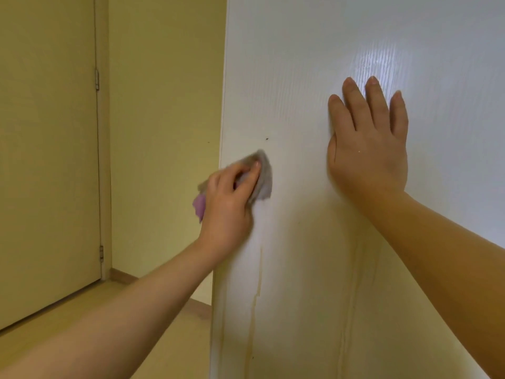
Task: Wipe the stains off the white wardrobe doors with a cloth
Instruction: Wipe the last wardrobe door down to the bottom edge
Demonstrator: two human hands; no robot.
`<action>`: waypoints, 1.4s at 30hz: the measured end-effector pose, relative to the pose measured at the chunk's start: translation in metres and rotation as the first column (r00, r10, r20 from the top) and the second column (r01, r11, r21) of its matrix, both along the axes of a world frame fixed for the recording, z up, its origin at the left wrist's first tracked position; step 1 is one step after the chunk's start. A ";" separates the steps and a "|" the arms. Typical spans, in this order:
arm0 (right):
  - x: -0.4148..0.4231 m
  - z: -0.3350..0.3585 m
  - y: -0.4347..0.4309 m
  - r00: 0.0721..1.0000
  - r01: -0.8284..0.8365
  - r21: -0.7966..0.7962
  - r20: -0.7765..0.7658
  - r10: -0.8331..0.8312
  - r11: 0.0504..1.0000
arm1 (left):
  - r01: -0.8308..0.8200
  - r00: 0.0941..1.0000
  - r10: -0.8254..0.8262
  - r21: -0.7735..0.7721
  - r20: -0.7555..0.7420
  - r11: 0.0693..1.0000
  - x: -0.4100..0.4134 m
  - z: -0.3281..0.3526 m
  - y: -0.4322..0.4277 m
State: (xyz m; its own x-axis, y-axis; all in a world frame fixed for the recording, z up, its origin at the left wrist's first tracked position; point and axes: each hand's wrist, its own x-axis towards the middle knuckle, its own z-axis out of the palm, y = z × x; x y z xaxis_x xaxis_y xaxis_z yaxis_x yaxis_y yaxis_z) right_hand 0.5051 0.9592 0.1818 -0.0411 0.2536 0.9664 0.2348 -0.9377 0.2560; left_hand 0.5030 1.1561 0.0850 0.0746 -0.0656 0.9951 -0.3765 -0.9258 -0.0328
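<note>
The white wardrobe door [300, 77] fills the right half of the view, with a wood-grain sheen. My left hand [226, 203] grips a grey and purple cloth [263, 176] and presses it against the door near its left edge. A small dark speck [266, 138] sits just above the cloth. Yellowish drip streaks [257, 291] run down the door below the cloth, and fainter ones [352, 283] further right. My right hand [369, 149] lies flat on the door with fingers straight and spread, to the right of the cloth.
A cream room door [49, 160] with two hinges [97, 79] stands at the left. A yellow wall [164, 119] lies between it and the wardrobe. Light wooden floor [169, 324] shows below.
</note>
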 end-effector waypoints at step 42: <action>-0.062 -0.074 -0.110 0.971 0.035 0.003 -0.237 -0.033 0.999 | 0.040 0.990 -0.121 0.678 0.073 0.734 -0.014 -0.085 -0.065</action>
State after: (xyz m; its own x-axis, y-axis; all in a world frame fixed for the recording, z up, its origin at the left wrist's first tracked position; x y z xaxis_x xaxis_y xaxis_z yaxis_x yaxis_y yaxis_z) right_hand 0.4432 0.8492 0.1077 0.1973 0.2438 0.9495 0.2561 -0.9478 0.1901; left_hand 0.4890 1.0912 0.0000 -0.0638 -0.7221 0.6888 -0.4050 -0.6121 -0.6792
